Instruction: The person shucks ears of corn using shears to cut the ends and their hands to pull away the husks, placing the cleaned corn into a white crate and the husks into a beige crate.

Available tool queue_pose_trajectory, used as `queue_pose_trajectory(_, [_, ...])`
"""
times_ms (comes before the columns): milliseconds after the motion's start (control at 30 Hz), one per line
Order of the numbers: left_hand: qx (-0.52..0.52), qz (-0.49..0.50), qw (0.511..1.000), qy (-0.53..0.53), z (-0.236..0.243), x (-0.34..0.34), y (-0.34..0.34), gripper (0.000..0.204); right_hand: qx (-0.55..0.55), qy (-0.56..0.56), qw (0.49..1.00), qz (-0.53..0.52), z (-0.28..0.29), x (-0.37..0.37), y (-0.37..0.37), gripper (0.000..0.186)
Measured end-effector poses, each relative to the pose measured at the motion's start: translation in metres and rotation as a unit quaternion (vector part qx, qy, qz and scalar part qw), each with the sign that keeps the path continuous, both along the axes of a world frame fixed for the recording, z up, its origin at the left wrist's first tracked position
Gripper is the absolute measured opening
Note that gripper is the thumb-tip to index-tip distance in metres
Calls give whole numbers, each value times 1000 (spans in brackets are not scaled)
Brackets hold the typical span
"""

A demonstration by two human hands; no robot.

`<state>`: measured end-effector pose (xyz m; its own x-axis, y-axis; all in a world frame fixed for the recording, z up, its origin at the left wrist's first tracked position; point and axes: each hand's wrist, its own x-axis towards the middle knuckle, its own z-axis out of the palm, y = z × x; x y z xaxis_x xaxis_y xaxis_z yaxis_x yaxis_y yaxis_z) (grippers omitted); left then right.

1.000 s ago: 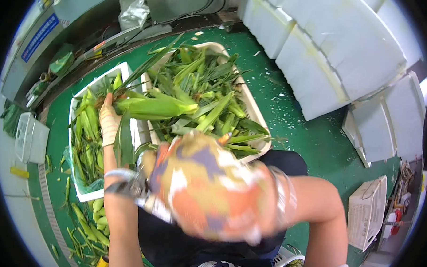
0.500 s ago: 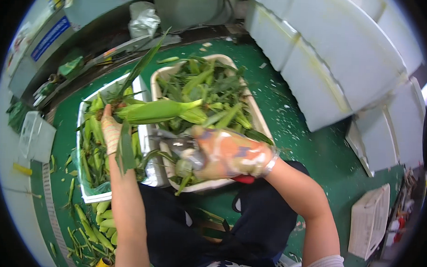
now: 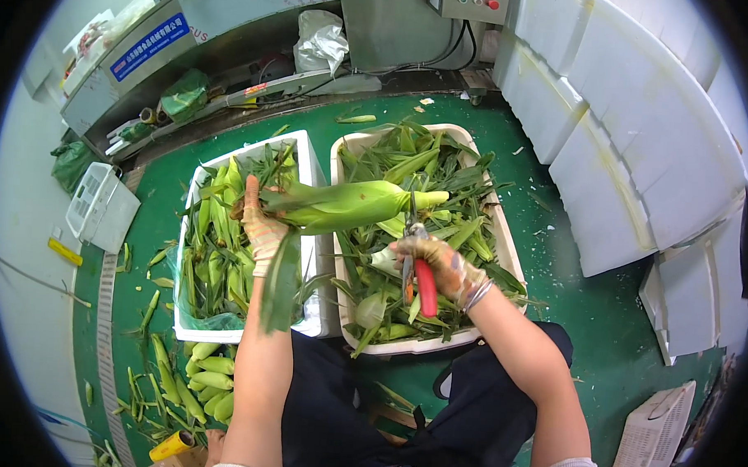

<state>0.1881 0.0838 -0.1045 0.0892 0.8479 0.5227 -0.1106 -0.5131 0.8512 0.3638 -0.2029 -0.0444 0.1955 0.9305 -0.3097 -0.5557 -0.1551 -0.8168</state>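
Gripping a green, leaf-wrapped ear of corn (image 3: 350, 208) by its tassel end, the left hand (image 3: 264, 231) keeps clear of the right hand (image 3: 444, 265), which is closed around red-handled shears (image 3: 426, 289). The ear lies nearly level in the air, spanning the right edge of the white foam box (image 3: 318, 252) and the left edge of the cream tub (image 3: 415, 347), its pale stalk pointing right over the tub. The shears' blades reach up to the stalk's base (whether they have bitten into it, I cannot tell). A long loose leaf (image 3: 282, 284) hangs below the left hand, past the wrist. Inside the foam box, more corn ears (image 3: 216, 261) lie close together, green plastic film (image 3: 214, 321) showing at its near left corner. The tub is heaped with husk leaves (image 3: 405, 165) right up to its far edge. Beyond the foam box's near left corner, a pile of green ears (image 3: 212, 383) rests on the green floor (image 3: 540, 202), with a yellow roll (image 3: 171, 446) just nearer the wearer. Large white foam blocks (image 3: 612, 151) stand beyond the tub's right edge.
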Motion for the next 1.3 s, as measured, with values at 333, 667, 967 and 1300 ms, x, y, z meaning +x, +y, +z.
queue_pose_trajectory(333, [-377,-209,863,-263,72,-7,-27,35,-138,-522,841,-19,-5,-5,-16,47])
queue_pose_trajectory(667, [-341,-292,855,-261,83,16,-53,41,-41,-718,687,-106,27,-1,-4,43])
queue_pose_trajectory(967, [-362,-71,836,-405,91,-18,-9,54,-229,-559,767,-217,-37,65,-21,61])
queue_pose_trajectory(1300, [-465,-282,831,-114,88,30,-65,38,24,-208,978,-22,-8,-25,-11,64])
